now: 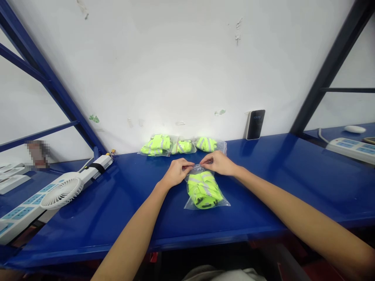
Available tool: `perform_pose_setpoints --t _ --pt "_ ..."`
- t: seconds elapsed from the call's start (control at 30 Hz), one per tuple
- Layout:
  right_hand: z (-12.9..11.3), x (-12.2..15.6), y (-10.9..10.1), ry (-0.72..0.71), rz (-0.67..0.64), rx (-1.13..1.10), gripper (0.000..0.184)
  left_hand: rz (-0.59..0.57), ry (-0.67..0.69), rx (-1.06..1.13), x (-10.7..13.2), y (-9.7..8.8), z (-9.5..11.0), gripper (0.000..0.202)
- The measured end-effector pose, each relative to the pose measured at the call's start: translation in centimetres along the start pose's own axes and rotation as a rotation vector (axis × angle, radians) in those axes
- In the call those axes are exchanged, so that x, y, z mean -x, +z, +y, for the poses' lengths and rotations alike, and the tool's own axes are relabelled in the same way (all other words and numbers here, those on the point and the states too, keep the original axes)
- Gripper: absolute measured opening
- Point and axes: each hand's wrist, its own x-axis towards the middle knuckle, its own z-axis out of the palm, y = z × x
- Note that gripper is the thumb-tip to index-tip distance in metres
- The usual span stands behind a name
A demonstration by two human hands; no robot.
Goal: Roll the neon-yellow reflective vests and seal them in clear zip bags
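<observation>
A clear plastic bag (205, 193) holding a folded neon-yellow vest with grey stripes lies on the blue shelf (263, 183). My left hand (175, 171) pinches the bag's far edge at its left end. My right hand (218, 162) pinches the same edge at its right end. Both hands have their fingers closed on the bag's top strip.
Three more bagged neon vests (181, 145) lie against the white wall. A dark device (255, 124) leans on the wall at the right. A white fan (62, 191) and power strips (17, 212) sit at the left, another power strip (351, 148) at the right. Blue frame posts (52, 86) stand at both sides.
</observation>
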Motion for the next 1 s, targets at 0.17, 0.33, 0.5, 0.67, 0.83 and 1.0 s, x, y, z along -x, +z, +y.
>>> perform_pose_setpoints --t 0.17,0.33,0.5,0.67,0.83,1.0 --pt "-0.2 0.1 -0.2 -0.042 0.011 0.029 0.016 0.012 -0.04 0.03 0.0 0.0 0.2 0.025" --pt "-0.3 0.1 0.1 -0.052 0.108 0.053 0.016 -0.015 -0.19 0.258 -0.2 0.2 -0.2 0.033" --pt "-1.0 0.1 -0.6 -0.168 0.44 0.078 0.013 0.082 -0.359 0.743 -0.4 -0.5 -0.6 0.04" --pt "-2.8 0.4 -2.5 -0.344 1.089 0.084 0.009 0.193 -0.467 1.04 -0.7 -0.9 -0.5 0.05" --pt "-2.9 0.7 0.1 -0.372 0.744 0.118 0.009 0.442 -0.435 0.678 -0.7 -0.6 -0.7 0.04" --pt "-2.2 1.1 2.5 -0.332 0.011 0.13 0.018 0.584 -0.026 -0.068 0.4 -1.7 0.7 0.033"
